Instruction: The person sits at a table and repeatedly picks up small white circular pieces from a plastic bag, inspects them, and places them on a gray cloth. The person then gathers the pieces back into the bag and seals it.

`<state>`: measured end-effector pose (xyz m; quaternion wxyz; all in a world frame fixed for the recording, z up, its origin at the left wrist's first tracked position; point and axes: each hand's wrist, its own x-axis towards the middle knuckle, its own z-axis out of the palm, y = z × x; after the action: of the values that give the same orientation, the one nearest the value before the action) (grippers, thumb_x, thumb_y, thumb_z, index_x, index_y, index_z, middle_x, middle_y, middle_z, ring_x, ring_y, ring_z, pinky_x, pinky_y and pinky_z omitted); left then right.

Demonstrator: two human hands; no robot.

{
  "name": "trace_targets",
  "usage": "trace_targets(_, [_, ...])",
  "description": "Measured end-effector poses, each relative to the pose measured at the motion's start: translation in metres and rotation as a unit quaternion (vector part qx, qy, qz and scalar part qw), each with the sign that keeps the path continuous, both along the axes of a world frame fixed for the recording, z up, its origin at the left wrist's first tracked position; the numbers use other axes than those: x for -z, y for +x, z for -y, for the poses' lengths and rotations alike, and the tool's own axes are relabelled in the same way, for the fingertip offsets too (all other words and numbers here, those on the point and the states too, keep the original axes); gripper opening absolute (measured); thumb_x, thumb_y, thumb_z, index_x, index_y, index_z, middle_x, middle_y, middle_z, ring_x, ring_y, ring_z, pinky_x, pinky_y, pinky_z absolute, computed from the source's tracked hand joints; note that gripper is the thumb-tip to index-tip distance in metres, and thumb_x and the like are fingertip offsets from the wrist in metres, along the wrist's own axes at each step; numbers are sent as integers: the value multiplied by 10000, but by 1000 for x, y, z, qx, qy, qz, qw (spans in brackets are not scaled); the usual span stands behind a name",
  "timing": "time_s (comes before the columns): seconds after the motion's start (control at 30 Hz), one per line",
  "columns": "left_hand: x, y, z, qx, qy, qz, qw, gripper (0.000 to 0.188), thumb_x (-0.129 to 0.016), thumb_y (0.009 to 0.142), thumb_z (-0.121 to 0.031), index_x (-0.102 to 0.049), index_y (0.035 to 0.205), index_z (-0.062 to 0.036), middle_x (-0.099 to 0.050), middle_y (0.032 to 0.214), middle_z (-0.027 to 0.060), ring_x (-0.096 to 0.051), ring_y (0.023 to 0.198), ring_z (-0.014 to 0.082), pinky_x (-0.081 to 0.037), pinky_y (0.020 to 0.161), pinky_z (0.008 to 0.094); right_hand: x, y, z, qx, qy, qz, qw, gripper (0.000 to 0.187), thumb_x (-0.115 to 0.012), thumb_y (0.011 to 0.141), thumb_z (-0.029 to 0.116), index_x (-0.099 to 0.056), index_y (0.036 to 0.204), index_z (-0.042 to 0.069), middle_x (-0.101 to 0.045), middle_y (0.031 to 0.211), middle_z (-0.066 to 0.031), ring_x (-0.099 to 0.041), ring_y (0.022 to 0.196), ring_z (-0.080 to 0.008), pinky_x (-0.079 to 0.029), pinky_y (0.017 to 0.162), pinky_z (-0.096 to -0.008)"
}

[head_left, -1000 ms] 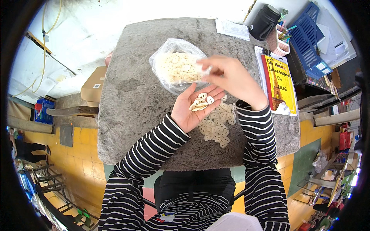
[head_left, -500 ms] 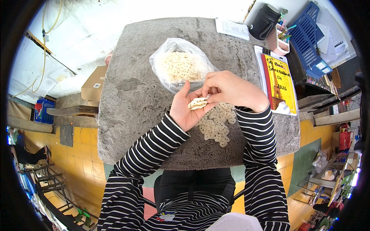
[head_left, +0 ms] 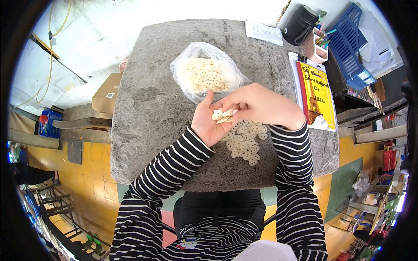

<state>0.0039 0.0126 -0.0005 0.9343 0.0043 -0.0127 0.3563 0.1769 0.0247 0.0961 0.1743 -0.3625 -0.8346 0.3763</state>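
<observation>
My left hand [head_left: 206, 125] is palm up over the middle of the table, with several small flat cream pieces with holes [head_left: 223, 115] resting on its palm and fingers. My right hand [head_left: 267, 105] reaches over from the right, its thumb and fingers closed in a pinch at those pieces. Just beyond both hands lies a clear plastic bag [head_left: 182, 80], its mouth spread, holding many similar cream pieces [head_left: 204, 74]. A loose pile of paler, translucent-looking flat pieces [head_left: 244, 145] is spread on the table below my right hand.
A grey plush cloth [head_left: 143, 130] covers the table. At the right lie a yellow booklet [head_left: 320, 98] in a clear sleeve, a pink pen basket [head_left: 314, 48] and a black jug [head_left: 300, 25]. Papers [head_left: 264, 32] lie at the far edge. A cardboard box [head_left: 106, 95] stands left.
The pieces in my left hand have shifted and fanned apart, so one with holes now faces up. My right hand has moved slightly, still pinching at them.
</observation>
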Motion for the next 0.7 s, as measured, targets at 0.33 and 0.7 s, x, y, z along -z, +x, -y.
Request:
trace_targets(0.33, [5,4,1,-32,7,-93,995,452,-371,1076,-288,-479,1260,111,-617,1191,217,-634,1110,306,-493,1062,445,5,11,-7,25,70,12,997,158,-693,789,97,-705,897,-18,-640,779,-139,-629,694,-264,-483,640,-340])
trace_targets(0.7, [-11,11,7,-33,10,-206,978,370,-465,1037,-157,-475,1294,109,-607,1246,201,-619,1169,285,-481,1088,403,7,18,9,141,35,3,989,113,-683,846,54,-696,930,-21,-626,781,-53,-612,695,-129,-472,618,-287])
